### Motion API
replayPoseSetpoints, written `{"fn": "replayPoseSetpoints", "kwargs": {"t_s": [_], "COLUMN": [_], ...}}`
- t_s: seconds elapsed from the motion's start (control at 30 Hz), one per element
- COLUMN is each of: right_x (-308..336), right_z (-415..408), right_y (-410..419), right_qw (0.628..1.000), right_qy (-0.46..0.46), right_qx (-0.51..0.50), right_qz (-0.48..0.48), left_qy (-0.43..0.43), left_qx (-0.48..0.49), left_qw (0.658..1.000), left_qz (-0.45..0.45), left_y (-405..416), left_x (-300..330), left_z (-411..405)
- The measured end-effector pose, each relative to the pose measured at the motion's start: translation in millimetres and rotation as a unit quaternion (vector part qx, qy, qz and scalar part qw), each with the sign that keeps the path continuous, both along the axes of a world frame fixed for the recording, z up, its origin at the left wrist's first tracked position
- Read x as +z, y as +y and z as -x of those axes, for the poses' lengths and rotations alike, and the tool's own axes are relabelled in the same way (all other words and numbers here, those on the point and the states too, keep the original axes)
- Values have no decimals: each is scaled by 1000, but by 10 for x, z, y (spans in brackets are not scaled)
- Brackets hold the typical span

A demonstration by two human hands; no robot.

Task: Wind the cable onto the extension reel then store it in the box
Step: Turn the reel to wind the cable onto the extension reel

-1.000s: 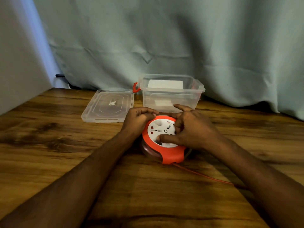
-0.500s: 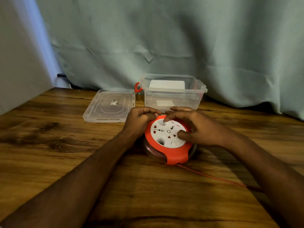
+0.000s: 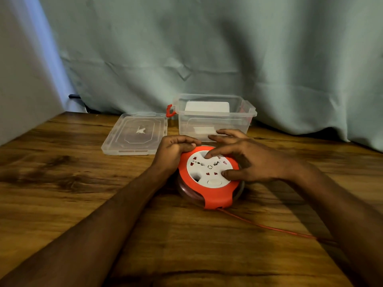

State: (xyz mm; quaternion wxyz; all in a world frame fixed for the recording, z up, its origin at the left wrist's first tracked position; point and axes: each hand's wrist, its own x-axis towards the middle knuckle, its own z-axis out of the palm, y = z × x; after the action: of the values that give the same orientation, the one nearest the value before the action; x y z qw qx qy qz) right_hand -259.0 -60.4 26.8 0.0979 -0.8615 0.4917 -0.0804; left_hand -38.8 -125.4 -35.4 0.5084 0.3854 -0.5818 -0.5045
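- The cable (image 3: pixel 269 227) runs from the reel (image 3: pixel 209 183) toward the right forearm, where its end is hidden; wound turns show only dimly through the reel's clear rim
- The open box (image 3: pixel 213 119) behind holds a white item, unclear what; its lid (image 3: pixel 134 134) lies left
- Left hand (image 3: pixel 174 150) curls round the reel's orange edge; right hand (image 3: pixel 246 162) spreads, fingertips pressing the white face; reel sits on the table (image 3: pixel 62 183)

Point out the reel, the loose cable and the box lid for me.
reel (image 3: pixel 215 198), head view, on its orange front rim.
cable (image 3: pixel 269 227), head view, on the red strand lying on the table.
box lid (image 3: pixel 134 133), head view, on its clear flat centre.
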Motion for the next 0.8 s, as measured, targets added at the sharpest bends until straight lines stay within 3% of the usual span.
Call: {"fn": "replayPoseSetpoints", "kwargs": {"t_s": [0.33,0.8], "right_x": [-11,-58], "right_z": [-120,-403], "right_y": [40,147], "right_qw": [992,981], "right_qy": [35,27], "right_qx": [-47,-147], "right_qz": [109,125], "left_qy": [-4,-17], "left_qx": [12,21], "left_qw": [1000,1000], "left_qz": [2,12], "left_y": [8,-21], "left_x": [15,-16], "left_z": [-8,-21]}}
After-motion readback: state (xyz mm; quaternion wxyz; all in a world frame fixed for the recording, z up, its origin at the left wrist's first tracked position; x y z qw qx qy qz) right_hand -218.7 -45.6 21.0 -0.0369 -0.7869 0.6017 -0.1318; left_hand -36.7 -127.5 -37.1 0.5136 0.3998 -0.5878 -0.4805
